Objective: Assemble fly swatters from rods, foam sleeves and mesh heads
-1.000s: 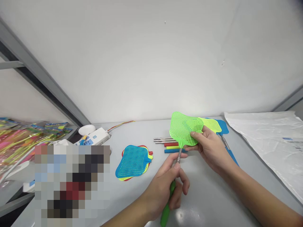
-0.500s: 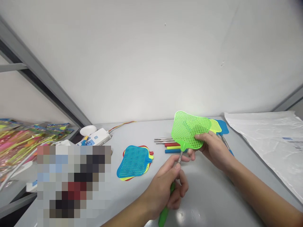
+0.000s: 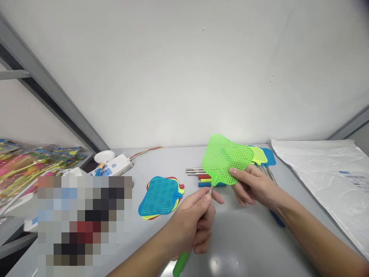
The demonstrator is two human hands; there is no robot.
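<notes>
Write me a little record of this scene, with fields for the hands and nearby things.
left hand: holds metal shaft just below green mesh head
right hand: pinches green mesh head at its lower right
green handle: below left hand
left of hands: blue mesh head over yellow one and red one
beyond hands: metal rods; red, yellow and blue handles
far right: white plastic sheet

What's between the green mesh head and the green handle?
In the head view, the metal shaft shows just below the green mesh head; the left hand hides the rest, down to the green handle.
</notes>
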